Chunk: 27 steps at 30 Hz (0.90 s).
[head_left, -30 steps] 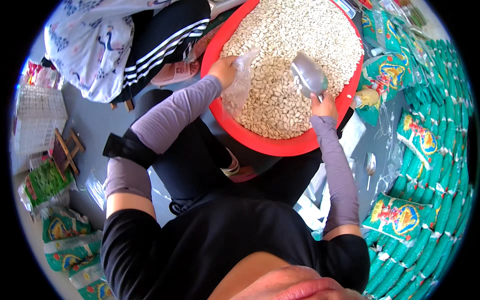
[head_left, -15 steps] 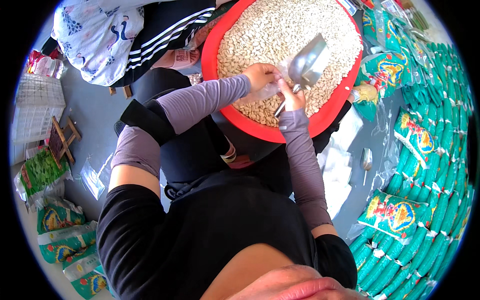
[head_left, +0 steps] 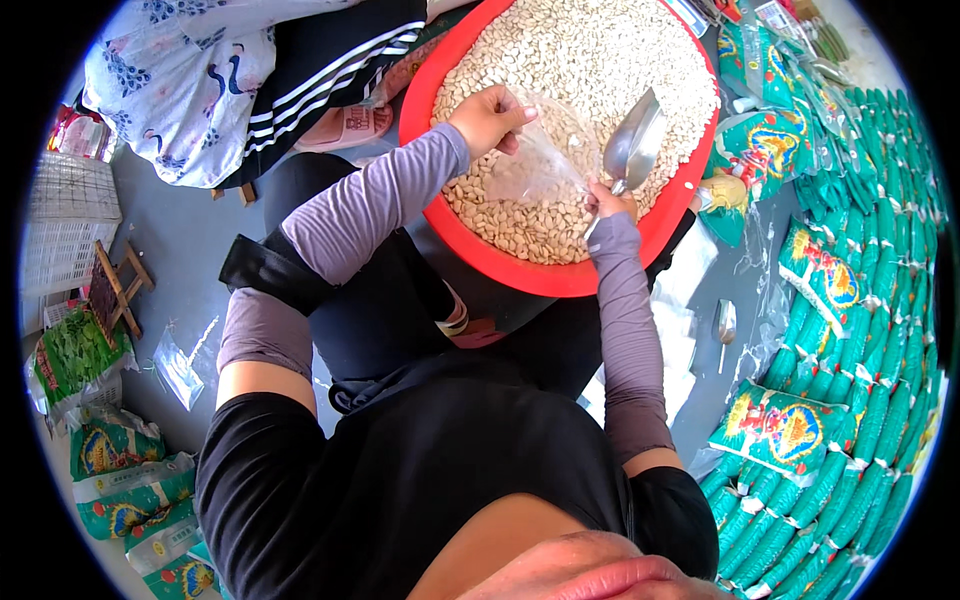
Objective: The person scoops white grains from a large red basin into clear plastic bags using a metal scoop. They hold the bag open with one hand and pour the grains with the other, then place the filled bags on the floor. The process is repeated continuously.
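Since half a second ago the two hands have drawn a little apart: the left hand has lifted the clear plastic bag up and open over the seeds, and the scoop now stands tilted with its bowl raised beside the bag's mouth rather than lying across it.

The left fingers are closed on the bag's upper edge, pinching it so the bag hangs open toward the scoop. The right hand is wrapped shut round the scoop's handle, low at the near rim of the red basin. The basin is heaped with pale seeds and sits in front of the person's knees on the floor. Whether the scoop carries seeds now cannot be told.

To do the filling well, I judge the bag mouth should be kept wide and directly over the basin, so anything that misses falls back in. The scoop's lip should go just inside the opening before tipping, and tip slowly; the thin bag will sag as weight comes in, so the pinch needs to stay firm.

Filled green packets lie stacked to the right.
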{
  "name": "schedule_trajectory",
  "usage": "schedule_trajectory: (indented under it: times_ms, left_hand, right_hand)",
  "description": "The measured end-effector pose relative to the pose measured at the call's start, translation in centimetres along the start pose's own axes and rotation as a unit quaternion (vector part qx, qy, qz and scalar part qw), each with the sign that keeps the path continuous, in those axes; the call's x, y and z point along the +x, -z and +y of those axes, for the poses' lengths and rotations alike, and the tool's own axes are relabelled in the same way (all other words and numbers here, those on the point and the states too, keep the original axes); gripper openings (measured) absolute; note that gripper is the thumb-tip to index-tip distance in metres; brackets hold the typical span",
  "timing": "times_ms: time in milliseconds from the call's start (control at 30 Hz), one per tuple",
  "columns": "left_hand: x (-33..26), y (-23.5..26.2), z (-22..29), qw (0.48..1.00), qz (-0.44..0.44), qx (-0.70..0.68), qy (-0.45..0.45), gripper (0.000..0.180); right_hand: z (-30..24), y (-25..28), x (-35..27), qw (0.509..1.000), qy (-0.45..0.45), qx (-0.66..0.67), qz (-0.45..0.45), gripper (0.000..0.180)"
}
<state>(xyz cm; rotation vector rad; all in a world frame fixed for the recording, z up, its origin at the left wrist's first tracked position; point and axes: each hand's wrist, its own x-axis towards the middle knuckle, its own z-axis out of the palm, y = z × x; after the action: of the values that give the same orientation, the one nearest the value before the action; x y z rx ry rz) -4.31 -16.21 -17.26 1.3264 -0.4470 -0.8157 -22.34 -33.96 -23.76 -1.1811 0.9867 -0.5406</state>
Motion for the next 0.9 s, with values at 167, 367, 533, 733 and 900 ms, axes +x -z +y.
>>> schedule_trajectory:
  times_ms: [167, 367, 533, 733, 900]
  left_hand:
    - [-0.8, 0.6, -0.7, 0.984, 0.080, 0.158, -0.026, 0.023]
    - [-2.1, 0.5, 1.7, 0.893, 0.150, 0.390, -0.169, 0.032]
    - [-0.6, 0.8, -0.6, 0.871, 0.039, 0.445, -0.205, 0.017]
    - [-0.8, 0.1, 0.7, 0.933, -0.010, 0.338, -0.120, 0.029]
    - [0.0, 1.5, -0.8, 0.912, 0.012, 0.372, -0.172, 0.032]
  right_hand:
    - [-4.0, 3.8, 0.6, 0.900, -0.052, -0.411, -0.134, 0.037]
    - [-5.1, 13.5, 2.1, 0.651, -0.004, -0.746, -0.138, 0.073]
    - [3.6, 9.5, 5.9, 0.683, -0.017, -0.713, -0.156, 0.059]
    - [13.8, 1.4, 12.0, 0.923, -0.120, -0.362, -0.054, 0.042]
    - [7.4, -1.5, 7.2, 0.980, -0.134, -0.148, -0.020, 0.037]
